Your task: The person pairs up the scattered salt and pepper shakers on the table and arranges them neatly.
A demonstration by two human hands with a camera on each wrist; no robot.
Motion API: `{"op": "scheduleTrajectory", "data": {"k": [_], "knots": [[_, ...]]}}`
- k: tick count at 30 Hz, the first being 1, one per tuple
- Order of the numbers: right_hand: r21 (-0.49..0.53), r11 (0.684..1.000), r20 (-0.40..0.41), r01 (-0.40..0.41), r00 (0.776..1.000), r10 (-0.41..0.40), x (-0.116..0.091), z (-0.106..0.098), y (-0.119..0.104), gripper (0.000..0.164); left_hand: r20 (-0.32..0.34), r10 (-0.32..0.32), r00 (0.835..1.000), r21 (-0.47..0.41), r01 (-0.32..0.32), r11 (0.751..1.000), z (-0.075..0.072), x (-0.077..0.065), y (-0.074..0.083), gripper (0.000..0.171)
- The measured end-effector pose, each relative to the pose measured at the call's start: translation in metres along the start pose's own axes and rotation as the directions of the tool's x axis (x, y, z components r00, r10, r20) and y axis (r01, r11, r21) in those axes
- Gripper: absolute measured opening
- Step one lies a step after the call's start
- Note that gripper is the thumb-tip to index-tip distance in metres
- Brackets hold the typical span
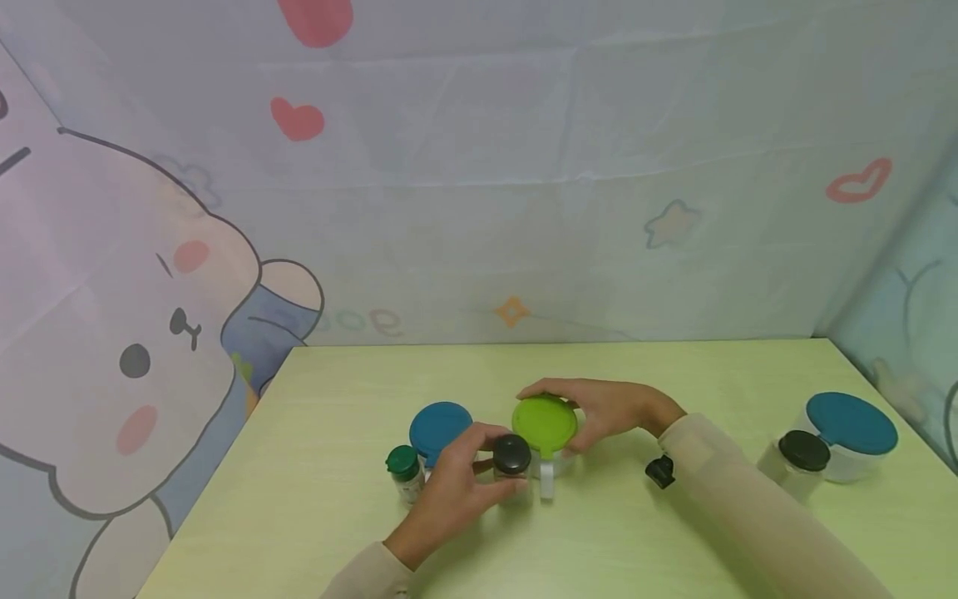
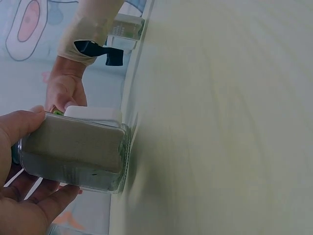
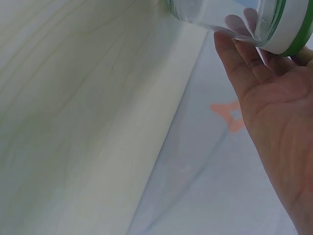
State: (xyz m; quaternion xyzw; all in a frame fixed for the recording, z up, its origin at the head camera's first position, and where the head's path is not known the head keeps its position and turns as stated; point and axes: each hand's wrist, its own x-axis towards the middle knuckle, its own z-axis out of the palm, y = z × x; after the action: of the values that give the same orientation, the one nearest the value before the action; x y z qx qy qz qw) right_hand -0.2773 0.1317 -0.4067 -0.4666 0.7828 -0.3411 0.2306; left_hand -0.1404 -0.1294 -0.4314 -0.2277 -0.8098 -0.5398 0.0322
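Note:
My left hand (image 1: 458, 482) grips a square-sided glass jar with a black lid (image 1: 512, 454), thumb on one side and fingers on the other. In the left wrist view, greyish powder fills much of the jar (image 2: 73, 147), and its base is right at the tabletop. Just right of it, my right hand (image 1: 609, 409) curls round a clear container with a lime-green lid (image 1: 545, 423) and a white handle (image 1: 547, 481) pointing towards me. In the right wrist view, fingertips press against the clear wall of this container (image 3: 215, 12).
Left of the jar stand a blue-lidded container (image 1: 440, 428) and a small green-capped shaker bottle (image 1: 404, 474). At the right are another blue-lidded container (image 1: 853, 424) and a black-lidded jar (image 1: 804, 453), partly behind my right sleeve. A printed cloth (image 1: 479, 208) hangs behind the yellowish table (image 1: 359, 383).

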Motion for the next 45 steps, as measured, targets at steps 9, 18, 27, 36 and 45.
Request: {"op": "scheduleTrajectory", "data": {"k": [9,18,27,36,45], "knots": [[0.007,1.0,-0.005,-0.006,1.0,0.006,0.001,0.001,0.003,0.082,0.011,-0.017,1.0,0.002,0.017,1.0,0.002,0.0,-0.001,0.052],[0.015,1.0,0.001,0.003,1.0,-0.003,0.001,0.0,0.006,0.076,0.015,-0.031,0.999,0.017,0.031,0.999,0.004,0.001,-0.002,0.051],[0.022,1.0,0.009,0.006,1.0,-0.006,0.002,-0.001,0.003,0.074,0.019,-0.058,0.998,0.021,0.057,0.998,0.006,0.001,-0.003,0.05],[0.013,1.0,0.004,-0.003,1.0,0.003,0.002,-0.001,0.004,0.073,-0.001,-0.079,0.997,0.058,0.079,0.995,0.008,0.0,-0.005,0.049],[0.013,1.0,-0.003,-0.007,1.0,0.007,0.002,0.0,0.005,0.073,-0.009,-0.065,0.998,0.069,0.065,0.995,0.01,0.0,-0.004,0.049]]}}
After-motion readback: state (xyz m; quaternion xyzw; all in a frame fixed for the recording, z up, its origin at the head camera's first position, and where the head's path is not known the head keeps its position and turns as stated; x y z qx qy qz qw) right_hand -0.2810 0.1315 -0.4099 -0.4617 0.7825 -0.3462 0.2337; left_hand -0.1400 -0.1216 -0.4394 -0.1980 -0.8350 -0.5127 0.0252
